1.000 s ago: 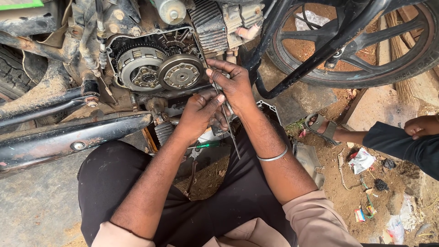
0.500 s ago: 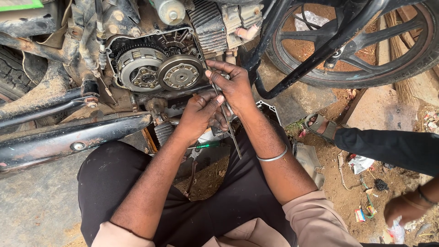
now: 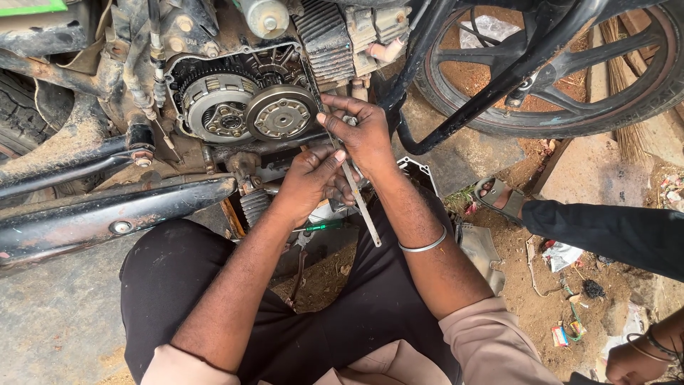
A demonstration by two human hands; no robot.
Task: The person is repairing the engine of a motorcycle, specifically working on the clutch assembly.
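Both my hands work at the opened side of a motorcycle engine (image 3: 242, 107), where a toothed clutch drum (image 3: 219, 107) and a round plate (image 3: 283, 113) lie exposed. My right hand (image 3: 363, 132) pinches the upper end of a thin flat metal strip (image 3: 360, 203) against the engine's right edge. My left hand (image 3: 310, 182) grips the same strip lower down, just under the casing. The strip's free end slants down over my dark trousers. A metal bangle (image 3: 425, 246) circles my right wrist.
The front wheel (image 3: 570, 71) and black frame tubes stand at the upper right. A black exhaust pipe (image 3: 107, 214) runs along the left. A green-handled tool (image 3: 320, 227) lies under my hands. Another person's dark sleeve (image 3: 605, 228), sandalled foot (image 3: 495, 196) and hand (image 3: 634, 360) are at the right.
My hands have stayed on the strip at the engine. The other person's hand at the right has moved down from mid-right to the lower right corner.
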